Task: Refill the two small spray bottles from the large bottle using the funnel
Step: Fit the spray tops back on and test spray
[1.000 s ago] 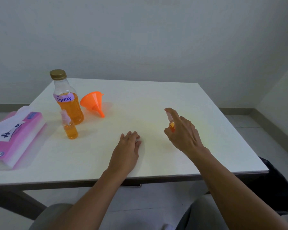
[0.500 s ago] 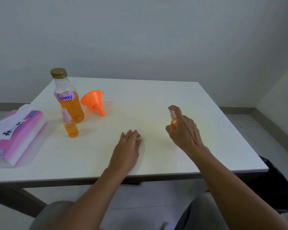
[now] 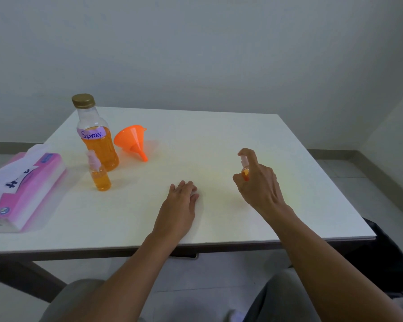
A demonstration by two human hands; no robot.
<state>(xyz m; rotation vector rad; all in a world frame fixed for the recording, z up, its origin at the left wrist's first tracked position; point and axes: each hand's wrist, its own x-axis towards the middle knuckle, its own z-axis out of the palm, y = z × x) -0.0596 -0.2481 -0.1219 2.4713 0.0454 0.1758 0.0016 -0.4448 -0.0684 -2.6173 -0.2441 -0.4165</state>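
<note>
Centrally, one small spray bottle (image 3: 245, 169) is held upright in the right hand (image 3: 260, 184), above the white table (image 3: 219, 140) toward its right half; the fingers wrap its orange body and the index finger arches over the pale pump head, so only the nozzle and a strip of liquid show. Its long axis runs vertical, nozzle facing left across the table. Whether it rests on the surface or is lifted clear cannot be told. The left hand (image 3: 180, 203) lies flat and empty, palm down, near the front centre of the table. From the held bottle, everything else the task needs lies well apart to the left: the orange funnel (image 3: 131, 141) on its side, spout pointing toward the front right; just beside it the large bottle (image 3: 96, 133), upright, gold cap on, labelled "Spray." and partly full of orange liquid; and immediately in front of that the second small spray bottle (image 3: 98, 173), upright and capped. The left hand is judged nearer to funnel and large bottle, with bare tabletop between. A pink tissue pack (image 3: 21, 184) sits at the left edge; the front edge runs just behind both wrists, the right edge well beyond the right hand.
</note>
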